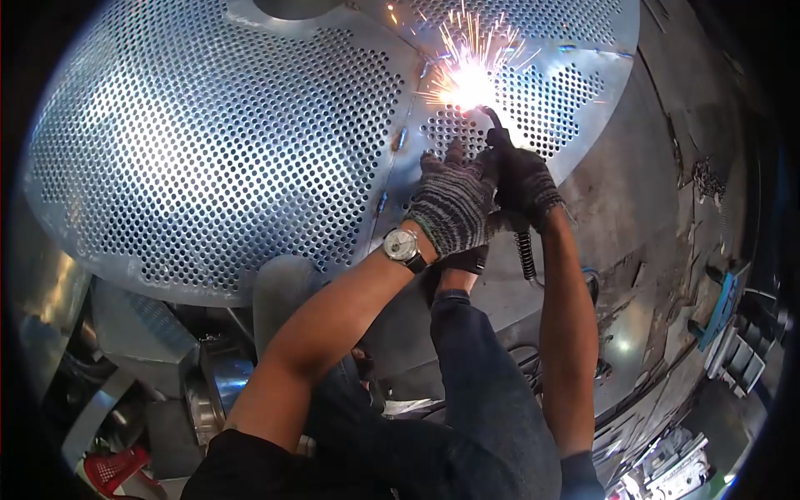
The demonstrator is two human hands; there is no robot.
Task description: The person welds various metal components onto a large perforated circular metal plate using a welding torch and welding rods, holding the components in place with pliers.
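Note:
My right hand [527, 183], in a dark knit glove, is closed around a welding torch [497, 133]. The torch's bent neck points up at a large perforated metal sheet [275, 117], where a white glare and orange sparks [471, 83] burst at its tip and hide the spot beneath. Beside it, my left hand [454, 196], in a striped grey glove, lies on the sheet with fingers stretched toward the holes, close against the right hand. A watch [401, 245] is on my left wrist. The torch's coiled cable sleeve [525, 254] hangs below my right hand.
Seams with bluish weld marks [400, 137] cross the sheet, and a round opening [296, 7] is at its top. A worn metal floor [617, 217] spreads to the right. Metal parts [150, 333] and a red shoe [112, 471] are at lower left; a blue tool [718, 310] lies far right.

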